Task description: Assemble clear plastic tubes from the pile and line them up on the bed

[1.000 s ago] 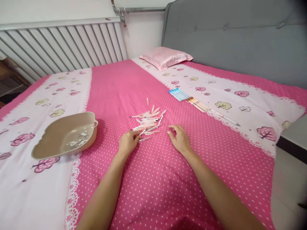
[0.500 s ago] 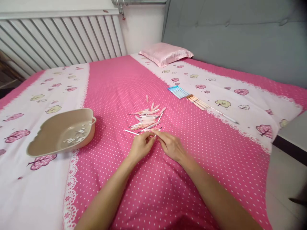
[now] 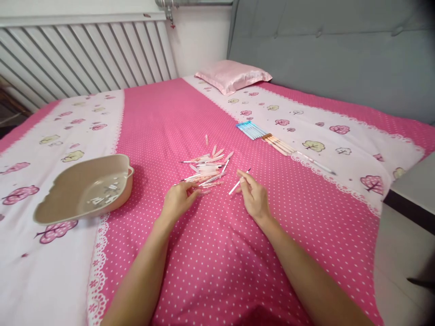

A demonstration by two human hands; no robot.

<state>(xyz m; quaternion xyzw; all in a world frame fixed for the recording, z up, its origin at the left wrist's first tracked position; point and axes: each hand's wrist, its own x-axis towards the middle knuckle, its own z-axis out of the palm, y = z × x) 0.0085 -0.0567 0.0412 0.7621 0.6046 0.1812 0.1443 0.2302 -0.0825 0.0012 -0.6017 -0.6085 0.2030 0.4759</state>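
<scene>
Loose pen parts, pink barrels and thin white refills with dark tips, lie in a pile on the pink dotted bedspread. My right hand, to the right of the pile, pinches a slim white pen refill between thumb and fingers, its dark tip pointing up and away. My left hand is at the near left edge of the pile, fingers bent over the parts. A small pinkish piece lies by its thumb; what the fingers hold is hidden.
A beige basin with small white and clear pieces stands at left. Right of the pile lie a row of blue pens, brown-ended pens and a single clear pen. A pink pillow rests near the grey headboard.
My hands, together over a white piece before, have moved apart. The right hand has gone right with the refill, and the left has shifted left onto the pile's near edge.
</scene>
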